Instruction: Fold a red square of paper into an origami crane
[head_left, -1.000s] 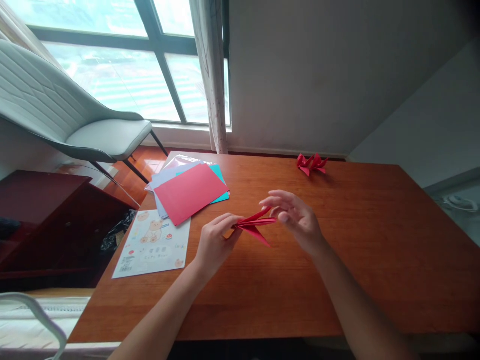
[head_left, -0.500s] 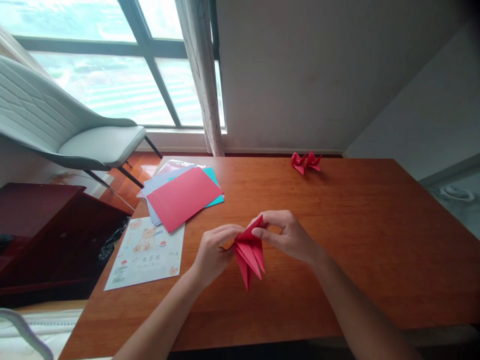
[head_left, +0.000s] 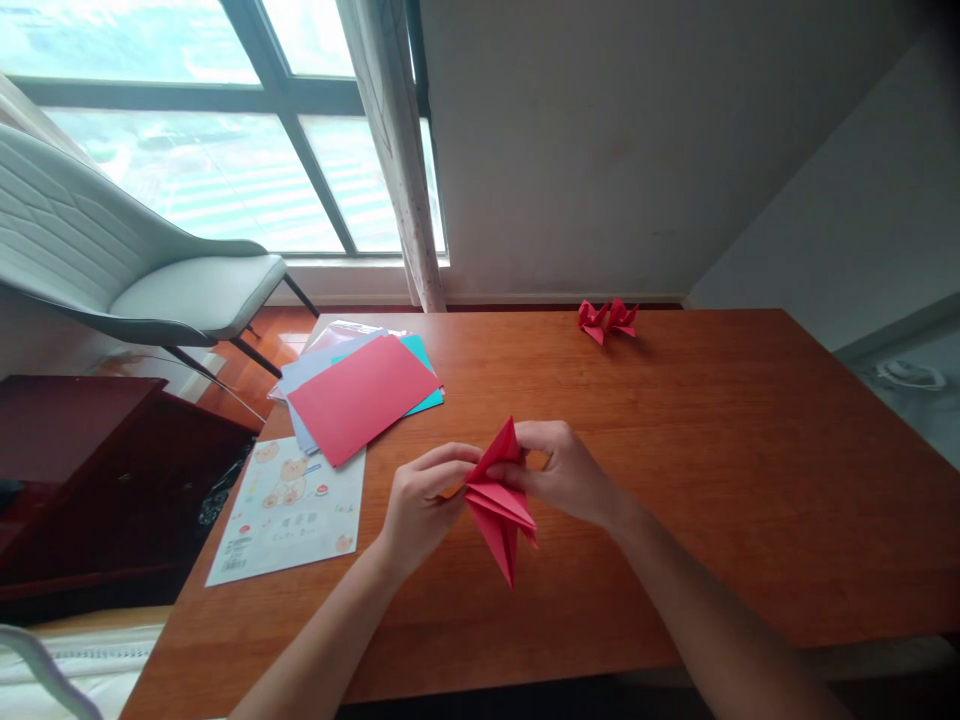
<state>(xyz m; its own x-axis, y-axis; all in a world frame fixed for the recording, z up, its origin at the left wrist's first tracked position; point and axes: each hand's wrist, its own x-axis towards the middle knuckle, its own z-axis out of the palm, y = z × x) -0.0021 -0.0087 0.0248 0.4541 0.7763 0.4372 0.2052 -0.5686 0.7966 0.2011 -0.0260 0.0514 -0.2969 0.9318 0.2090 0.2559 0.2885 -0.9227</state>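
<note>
Paper (head_left: 501,508), red, folded into points, pinched in both hands (head_left: 570,472) above counter (head_left: 720,470). Two red folded figures (head_left: 594,322) near far edge.

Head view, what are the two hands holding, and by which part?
A folded red paper: the left hand pinches it at its left side, the right hand by its upper flap.

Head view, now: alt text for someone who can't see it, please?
Left hand and right hand hold a folded red paper above a brown table. Coloured sheets and a bear-printed sheet lie left; red folded shapes sit near the far edge.
</note>
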